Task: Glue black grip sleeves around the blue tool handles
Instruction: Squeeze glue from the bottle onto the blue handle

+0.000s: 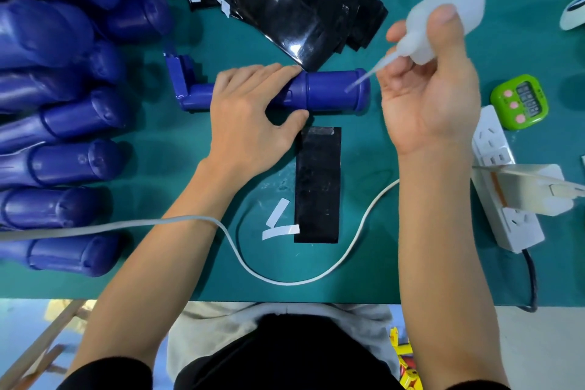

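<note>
**Glue goes onto a blue handle; sleeve waits unwrapped**

A person works at a green mat (177, 152). One blue tool handle (332, 90) lies on its side at the mat's centre. Its long axis runs left to right: the flanged butt end points right, the bracket end left.

The left hand (253, 117) grips the handle's narrow neck, fingers curled over the top and thumb beneath. The right hand (430, 95) is wrapped around a translucent glue bottle (443, 19), whose thin nozzle tip meets the handle's barrel.

Just in front of the handle, a black grip sleeve (318, 187) lies flat, its long axis crosswise to it.

This looks like the gluing step; wrapping is not yet done. The pile of blue handles (63, 120) at left shows no sleeves, so most work appears to remain.
</note>
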### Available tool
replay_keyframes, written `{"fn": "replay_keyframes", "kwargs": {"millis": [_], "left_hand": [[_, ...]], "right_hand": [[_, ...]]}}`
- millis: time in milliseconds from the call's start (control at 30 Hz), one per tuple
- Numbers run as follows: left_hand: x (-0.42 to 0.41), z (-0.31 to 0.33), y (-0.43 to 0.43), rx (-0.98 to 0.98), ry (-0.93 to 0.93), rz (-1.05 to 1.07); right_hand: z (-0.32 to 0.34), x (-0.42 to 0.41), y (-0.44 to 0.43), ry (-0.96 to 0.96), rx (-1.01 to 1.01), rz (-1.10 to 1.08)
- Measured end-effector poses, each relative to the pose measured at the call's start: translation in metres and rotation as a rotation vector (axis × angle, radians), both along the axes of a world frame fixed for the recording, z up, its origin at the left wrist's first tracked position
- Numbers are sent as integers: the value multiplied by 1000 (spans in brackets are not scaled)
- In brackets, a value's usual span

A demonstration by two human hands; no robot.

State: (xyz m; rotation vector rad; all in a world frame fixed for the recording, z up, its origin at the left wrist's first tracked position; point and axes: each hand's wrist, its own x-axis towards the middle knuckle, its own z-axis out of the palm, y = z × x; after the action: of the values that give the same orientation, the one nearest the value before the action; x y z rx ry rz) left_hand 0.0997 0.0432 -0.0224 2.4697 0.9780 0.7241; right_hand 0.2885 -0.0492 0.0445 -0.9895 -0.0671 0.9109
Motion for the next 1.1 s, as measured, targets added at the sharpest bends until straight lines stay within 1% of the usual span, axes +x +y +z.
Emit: {"fn": "replay_keyframes", "kwargs": {"millis": [167, 233, 333, 467, 600, 1100], "left_hand": [[2, 1, 0, 19, 18, -27], [2, 1, 0, 25, 15, -31], [2, 0, 1, 20, 23, -29], [3, 1, 0, 17, 23, -29], [3, 1, 1, 15, 24, -39], [0, -1, -1, -41, 9, -22]], "right_hand": [[-8, -10, 17, -389, -146, -155], [-13, -14, 18, -515, -183, -208], [-20, -19, 16, -677, -166, -231], [-21, -26, 17, -831, -90, -210], [-21, -30, 18, -884, -70, -192], [-27, -31, 15, -887, -88, -159]]}}
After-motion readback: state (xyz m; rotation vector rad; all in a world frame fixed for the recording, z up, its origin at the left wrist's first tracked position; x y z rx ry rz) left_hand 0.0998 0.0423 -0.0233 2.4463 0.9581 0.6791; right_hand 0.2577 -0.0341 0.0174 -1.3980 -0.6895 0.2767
